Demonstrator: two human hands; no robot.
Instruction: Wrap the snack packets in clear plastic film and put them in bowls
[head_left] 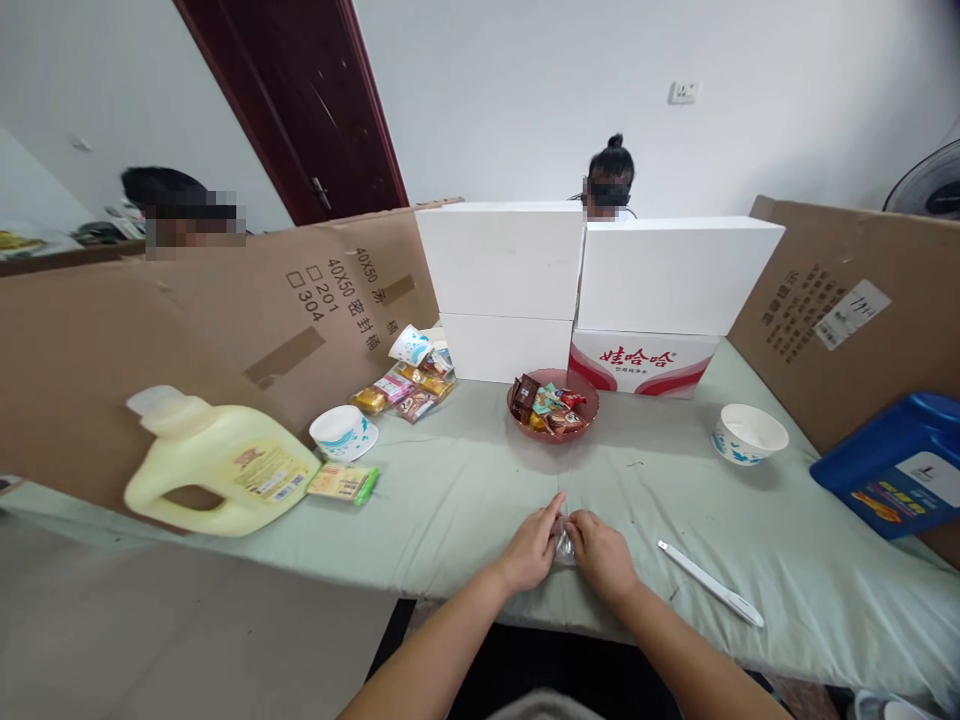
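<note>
Near the front edge of the cloth, my left hand and my right hand meet with their fingers pinched around a small clear plastic packet. The packet shows only in part between the fingers, so its contents cannot be made out. Beyond my hands stands a reddish glass bowl with several wrapped snacks in it. To the right of my right hand, a long thin white tool lies flat on the cloth.
A yellow jug, a packet with a green end, paper bowls and snack packs lie left. On the right are a paper bowl and blue jug. White boxes and cardboard wall the table. Two people sit beyond.
</note>
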